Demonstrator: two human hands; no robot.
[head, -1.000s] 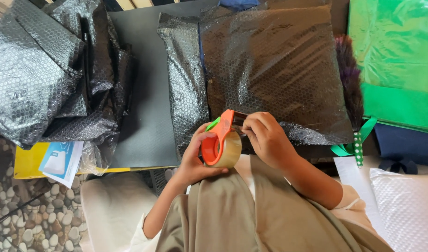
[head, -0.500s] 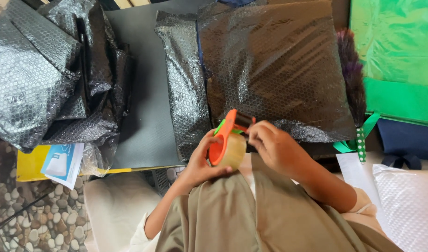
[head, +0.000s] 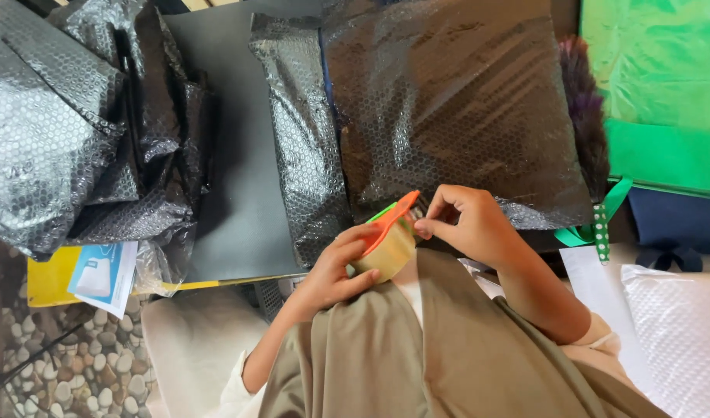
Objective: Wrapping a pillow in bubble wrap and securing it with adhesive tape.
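Left hand [head: 335, 271] gripping tape dispenser [head: 384, 236], right hand [head: 467, 224] apparently pinching tape, parcel [head: 448, 108] edge just beyond

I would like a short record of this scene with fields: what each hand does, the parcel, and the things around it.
left hand: grips the orange tape dispenser with its roll of clear tape
right hand: fingertips pinch at the dispenser's front end
parcel: flat, wrapped in black bubble wrap, lying on a dark board
left side: pile of loose black bubble wrap
right side: green bag, white bubble mailer
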